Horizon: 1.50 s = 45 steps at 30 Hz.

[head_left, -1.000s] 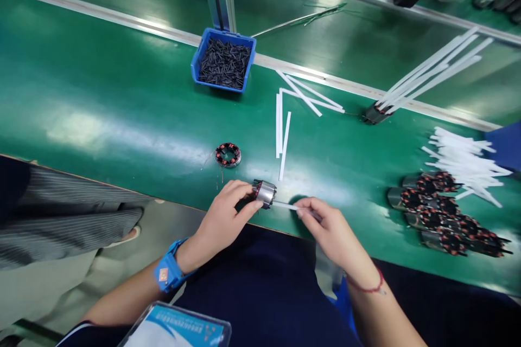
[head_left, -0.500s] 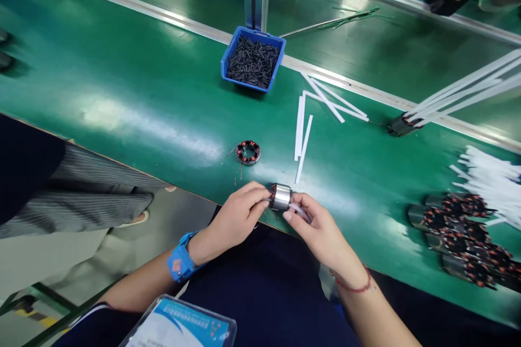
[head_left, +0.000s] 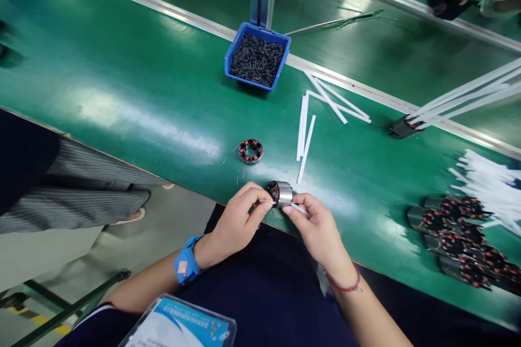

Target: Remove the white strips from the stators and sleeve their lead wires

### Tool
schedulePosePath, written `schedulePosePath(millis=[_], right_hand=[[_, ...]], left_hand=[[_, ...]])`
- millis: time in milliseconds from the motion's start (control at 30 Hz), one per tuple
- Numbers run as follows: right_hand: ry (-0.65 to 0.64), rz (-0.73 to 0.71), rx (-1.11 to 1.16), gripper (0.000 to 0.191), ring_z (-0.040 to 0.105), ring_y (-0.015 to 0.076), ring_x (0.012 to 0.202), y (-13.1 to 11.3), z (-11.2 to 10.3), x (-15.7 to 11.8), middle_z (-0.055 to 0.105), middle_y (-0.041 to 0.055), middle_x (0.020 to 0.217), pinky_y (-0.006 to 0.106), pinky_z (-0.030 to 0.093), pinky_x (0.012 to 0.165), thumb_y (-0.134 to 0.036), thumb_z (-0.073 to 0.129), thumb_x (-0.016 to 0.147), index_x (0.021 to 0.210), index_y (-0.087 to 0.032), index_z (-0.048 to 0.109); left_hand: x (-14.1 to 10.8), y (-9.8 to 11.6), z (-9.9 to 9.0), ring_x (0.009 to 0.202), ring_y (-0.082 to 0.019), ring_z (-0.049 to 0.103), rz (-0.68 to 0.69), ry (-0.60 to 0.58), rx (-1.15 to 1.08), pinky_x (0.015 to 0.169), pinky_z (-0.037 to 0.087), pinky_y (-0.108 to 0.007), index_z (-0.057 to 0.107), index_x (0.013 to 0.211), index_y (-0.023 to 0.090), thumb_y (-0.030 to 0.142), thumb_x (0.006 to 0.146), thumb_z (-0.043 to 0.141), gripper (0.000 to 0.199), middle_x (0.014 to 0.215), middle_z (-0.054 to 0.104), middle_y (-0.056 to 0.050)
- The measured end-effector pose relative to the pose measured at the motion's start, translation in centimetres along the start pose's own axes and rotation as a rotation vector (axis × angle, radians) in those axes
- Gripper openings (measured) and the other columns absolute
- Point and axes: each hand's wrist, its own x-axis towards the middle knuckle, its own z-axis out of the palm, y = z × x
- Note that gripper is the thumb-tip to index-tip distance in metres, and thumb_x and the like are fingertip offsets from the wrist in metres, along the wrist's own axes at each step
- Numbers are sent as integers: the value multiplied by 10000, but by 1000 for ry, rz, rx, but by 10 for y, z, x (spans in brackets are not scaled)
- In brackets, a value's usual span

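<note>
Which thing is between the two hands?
In the head view, a silver cylinder is between the left hand and right hand, with white strip showing at both ends.

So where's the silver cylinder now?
In the head view, the silver cylinder is below centre near the front edge of the green bench, between the left hand and right hand, with the copper-wound ring to its upper left.

Hands (head_left: 319, 226) closer together; white strip (head_left: 267, 201) now showing left of stator (head_left: 285, 194).
</note>
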Motion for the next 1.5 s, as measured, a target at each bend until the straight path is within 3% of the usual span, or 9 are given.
schedulePosePath(millis=[133, 367, 600, 767, 933, 1067, 1267, 1367, 1500], right_hand=[[33, -108, -207, 219, 558, 141, 628, -2, -1, -4, 658, 7, 738, 250, 437, 599, -385, 540, 872, 906, -194, 642], [-189, -152, -211, 321, 619, 225, 1064, 1, -19, -6, 682, 40, 1137, 378, 457, 945, -331, 447, 931, 1172, -255, 645], [-480, -287, -586, 354, 650, 184, 849, -23, -54, 7, 707, 26, 1010, 324, 503, 794, -298, 410, 945, 1259, -278, 571], [49, -638, -1108, 297, 525, 255, 960, -36, -74, 52, 619, 122, 1109, 394, 410, 820, -199, 449, 893, 1134, -173, 621], [-41, -793, -1404, 212, 473, 252, 867, -44, -76, 81, 616, 129, 976, 369, 343, 710, -171, 442, 883, 881, -164, 654], [-108, -709, -1222, 111, 505, 217, 772, -47, -79, 63, 609, 85, 792, 351, 355, 714, -170, 500, 819, 783, -166, 604], [-153, -300, -538, 236, 586, 157, 697, -25, -79, 5, 657, 22, 826, 284, 445, 664, -265, 436, 906, 1087, -212, 579], [-200, -205, -465, 286, 625, 184, 883, -13, -71, -10, 680, 33, 1022, 311, 468, 782, -321, 445, 920, 1152, -258, 600], [-184, -166, -428, 230, 623, 181, 896, -11, -54, -9, 692, 17, 998, 310, 458, 808, -273, 455, 913, 1021, -256, 657]], left_hand=[[7, 3, 0, 914, -177, 517, -65, -44, 3, 808, 445, -306, 536, 926, 173, 203, 841, 587, 104, 947, 531, -43], [6, 3, 2, 897, -172, 502, -84, -86, -14, 815, 428, -305, 553, 859, 167, 163, 833, 593, 48, 915, 534, -35], [3, 0, -6, 924, -186, 500, -70, -164, 2, 831, 423, -320, 561, 888, 170, 197, 853, 573, 46, 947, 552, -45], [1, 0, -14, 938, -187, 509, -67, -184, 18, 845, 422, -317, 567, 904, 177, 223, 870, 539, 63, 963, 556, -48], [-3, 0, -13, 868, -169, 516, -85, -138, 76, 788, 422, -289, 552, 809, 182, 251, 875, 532, 98, 880, 549, -26], [-4, 2, -11, 840, -162, 521, -120, -113, 87, 753, 425, -275, 535, 839, 185, 248, 867, 537, 69, 867, 547, -19], [-8, 2, -8, 820, -158, 534, -136, -105, 133, 735, 433, -273, 565, 952, 194, 270, 874, 540, 111, 853, 560, -15], [-11, -1, -7, 830, -166, 540, -108, -84, 176, 752, 440, -286, 579, 983, 193, 282, 876, 543, 144, 864, 578, -23], [-14, -2, -6, 850, -172, 541, -80, -72, 207, 758, 445, -292, 592, 1005, 186, 278, 875, 551, 164, 882, 598, -32]])
